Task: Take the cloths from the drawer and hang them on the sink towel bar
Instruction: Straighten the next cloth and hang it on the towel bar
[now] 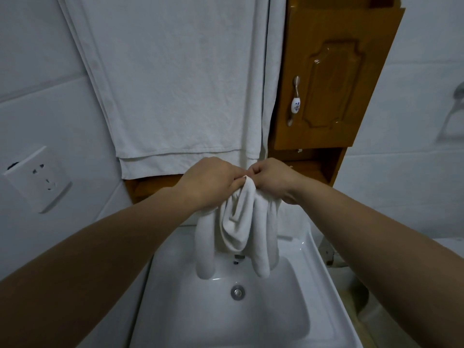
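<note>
**Cloths: bunched over the sink, sort out the edge before hanging**

The cloths (238,222) hang in a white bundle above the sink (226,322), lower folds dangling just above the drain (237,292). Can't tell whether it's one piece or several.

Left hand (211,182) and right hand (273,179) are close together, nearly touching. Both pinch the top of the bundle, and the left also has cloth gathered under its palm.

My read is that this is the find-an-edge / separate step. To do it well:
- Keep one hand clamped on the bulk and let the other work a single hem free.
- Run that hem out to a corner, then spread the hands so the piece opens flat.
- Keep the bundle high, since the basin may be wet.
- Drape at the midline so both halves hang even and don't slide off.

The bar itself isn't in view. A big towel (175,84) already hangs on the wall right behind the hands, beside the wooden cabinet (334,71). There's also a ring (452,116) on the right wall.
</note>
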A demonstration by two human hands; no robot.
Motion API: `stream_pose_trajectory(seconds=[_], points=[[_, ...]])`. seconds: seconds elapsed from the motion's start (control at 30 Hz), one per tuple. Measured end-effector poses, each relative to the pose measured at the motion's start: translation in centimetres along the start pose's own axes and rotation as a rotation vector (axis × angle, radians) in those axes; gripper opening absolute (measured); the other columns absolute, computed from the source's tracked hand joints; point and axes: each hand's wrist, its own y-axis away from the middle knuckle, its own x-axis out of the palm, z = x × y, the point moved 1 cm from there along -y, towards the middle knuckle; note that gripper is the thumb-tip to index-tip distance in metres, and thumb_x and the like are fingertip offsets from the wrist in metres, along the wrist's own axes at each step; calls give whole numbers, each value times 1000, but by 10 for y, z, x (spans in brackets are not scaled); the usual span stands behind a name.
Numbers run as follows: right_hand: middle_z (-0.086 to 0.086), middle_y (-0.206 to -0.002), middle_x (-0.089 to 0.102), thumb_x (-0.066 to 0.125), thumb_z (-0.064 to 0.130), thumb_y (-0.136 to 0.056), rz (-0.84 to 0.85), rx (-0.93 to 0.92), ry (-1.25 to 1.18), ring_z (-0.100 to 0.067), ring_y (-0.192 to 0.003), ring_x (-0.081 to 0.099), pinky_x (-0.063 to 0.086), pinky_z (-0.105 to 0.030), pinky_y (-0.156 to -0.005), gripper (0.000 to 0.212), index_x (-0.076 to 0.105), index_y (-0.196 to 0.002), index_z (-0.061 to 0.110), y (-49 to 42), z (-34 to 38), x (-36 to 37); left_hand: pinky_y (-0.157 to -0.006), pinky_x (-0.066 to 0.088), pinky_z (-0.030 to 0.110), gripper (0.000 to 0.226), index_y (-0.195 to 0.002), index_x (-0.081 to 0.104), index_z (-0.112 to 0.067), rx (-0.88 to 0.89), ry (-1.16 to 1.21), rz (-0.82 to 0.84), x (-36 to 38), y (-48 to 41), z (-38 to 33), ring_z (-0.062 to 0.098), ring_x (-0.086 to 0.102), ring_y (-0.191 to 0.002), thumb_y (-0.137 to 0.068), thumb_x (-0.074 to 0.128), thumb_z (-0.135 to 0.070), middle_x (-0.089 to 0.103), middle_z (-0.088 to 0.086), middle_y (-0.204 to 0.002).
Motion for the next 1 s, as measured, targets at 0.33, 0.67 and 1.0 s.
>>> stream_pose_trajectory(seconds=[0.33,0.67,1.0], points=[[-1,-78,67,73,35,-87,-340,-171,177,-14,-72,59,43,-29,-61,24,70,-82,11,-6,6,-1,-98,51,39,30,-93,79,-18,-514,1089,-17,0,1,16,18,69,-100,-97,50,-27,76,2,-103],[3,-70,63,76,31,-86,-277,-222,136,-9,-64,55,41,-25,-57,21,71,-80,12,-3,14,-3,-54,36,25,34,-65,68,-9,-500,813,-7,-1,-2,15,12,50,-56,-85,73,-36,58,-1,-60],[3,-80,69,52,24,-99,-302,-170,519,-13,-67,63,41,-23,-51,19,71,-97,21,3,-4,5,-62,34,33,16,-71,57,-9,-486,171,-155,2,-3,31,27,51,-72,-82,46,-14,60,10,-79]])
